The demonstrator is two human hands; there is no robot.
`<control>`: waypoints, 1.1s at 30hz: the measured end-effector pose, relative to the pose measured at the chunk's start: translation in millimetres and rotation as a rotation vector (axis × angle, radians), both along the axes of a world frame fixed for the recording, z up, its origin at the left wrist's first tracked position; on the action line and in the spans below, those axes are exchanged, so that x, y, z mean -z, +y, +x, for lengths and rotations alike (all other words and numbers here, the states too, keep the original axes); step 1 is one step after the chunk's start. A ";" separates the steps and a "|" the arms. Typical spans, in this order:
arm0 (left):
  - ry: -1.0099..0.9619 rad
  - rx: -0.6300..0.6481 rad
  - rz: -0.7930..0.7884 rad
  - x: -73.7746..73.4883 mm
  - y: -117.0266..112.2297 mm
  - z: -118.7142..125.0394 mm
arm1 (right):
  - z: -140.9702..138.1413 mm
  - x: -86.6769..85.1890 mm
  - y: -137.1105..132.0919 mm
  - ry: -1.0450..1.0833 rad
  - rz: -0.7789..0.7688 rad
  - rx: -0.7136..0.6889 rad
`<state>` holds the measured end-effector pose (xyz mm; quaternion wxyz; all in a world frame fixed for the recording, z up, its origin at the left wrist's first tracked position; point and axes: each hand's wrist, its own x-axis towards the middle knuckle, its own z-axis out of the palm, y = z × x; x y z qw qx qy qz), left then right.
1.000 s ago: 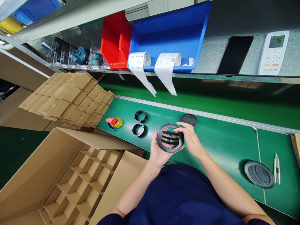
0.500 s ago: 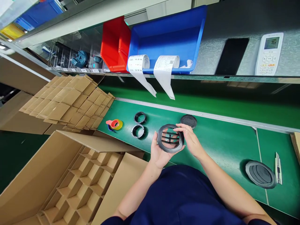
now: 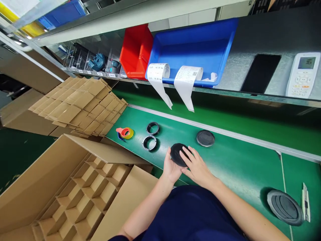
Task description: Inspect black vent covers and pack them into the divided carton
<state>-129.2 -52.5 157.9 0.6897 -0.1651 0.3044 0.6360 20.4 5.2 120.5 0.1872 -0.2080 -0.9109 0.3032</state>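
Between two hands [image 3: 172, 171] [image 3: 199, 170], one black disc [image 3: 177, 154].

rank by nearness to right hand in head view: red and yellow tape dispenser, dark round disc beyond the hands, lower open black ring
1. Dark round disc: just beyond the right hand
2. Lower open black ring: to the left
3. Red and yellow tape dispenser: farther left

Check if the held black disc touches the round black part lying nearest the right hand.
Apart: the head view shows green bench between the held black disc and the round black part.
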 end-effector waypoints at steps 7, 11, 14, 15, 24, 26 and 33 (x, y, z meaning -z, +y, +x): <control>0.028 -0.043 -0.142 34.2 -11.3 -12.2 | -35.3 38.3 4.3 -0.178 -0.264 -0.041; 0.058 -0.086 -0.254 47.9 -21.0 -48.6 | -94.4 57.8 12.2 -0.222 -0.259 -0.134; 0.153 -0.202 -0.386 61.9 -37.7 -85.5 | -163.2 72.5 16.6 -0.230 -0.045 -0.052; 0.187 -0.251 -0.436 67.0 -44.8 -97.5 | -188.6 77.2 18.2 -0.233 0.020 -0.032; 0.169 -0.388 -0.578 95.3 -108.4 -148.5 | -294.1 122.1 10.3 -0.335 0.209 -0.121; 0.142 -0.381 -0.579 99.6 -115.5 -148.1 | -283.4 126.5 2.4 -0.369 0.225 -0.136; 0.134 -0.345 -0.628 112.8 -124.9 -161.0 | -298.3 110.6 -11.8 -0.312 0.228 -0.152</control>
